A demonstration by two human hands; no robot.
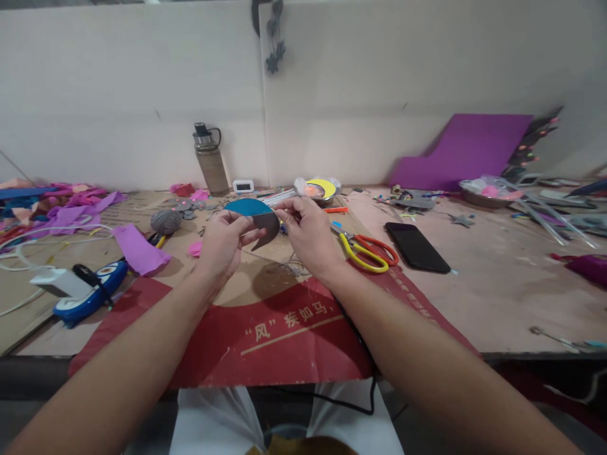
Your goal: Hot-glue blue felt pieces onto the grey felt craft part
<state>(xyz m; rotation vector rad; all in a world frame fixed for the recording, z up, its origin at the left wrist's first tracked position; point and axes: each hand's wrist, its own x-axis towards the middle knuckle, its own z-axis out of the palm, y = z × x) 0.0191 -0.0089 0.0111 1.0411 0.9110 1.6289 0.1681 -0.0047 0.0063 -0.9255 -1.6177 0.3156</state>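
Note:
Above the middle of the table, a thin curved cut-out piece, with a blue part on top and a dark grey crescent-like part below, is held between my hands. My left hand pinches its left side with thumb and fingers. On the opposite side, my right hand has its thumb and fingertips closed at the piece's right edge. Whether the two colours are separate layers, I cannot tell. Scissors with yellow and red handles lie right of my right hand.
Red printed paper covers the table's front edge. A black phone lies right; a blue power strip and yarn ball lie left. Behind stand a bottle, a small clock and a purple board.

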